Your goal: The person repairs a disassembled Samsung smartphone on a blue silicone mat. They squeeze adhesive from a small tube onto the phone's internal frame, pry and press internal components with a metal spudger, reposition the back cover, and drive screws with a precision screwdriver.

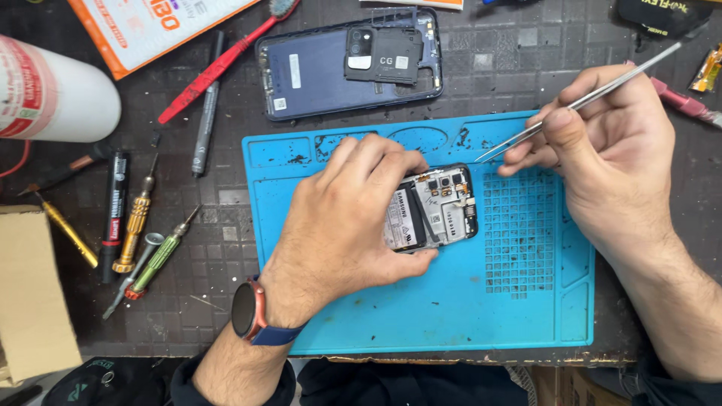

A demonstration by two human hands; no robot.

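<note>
An opened phone with its battery and circuit board showing lies on a blue work mat. My left hand rests over the phone's left part and grips its edges, holding it down. My right hand hovers to the right of the phone and pinches a pair of metal tweezers. The tweezer tips point down-left and end just above the phone's top right corner, apart from it.
A dark blue phone back cover lies beyond the mat. Left of the mat lie screwdrivers, a black marker, a grey pen and a red toothbrush. A white bottle and a cardboard box stand far left.
</note>
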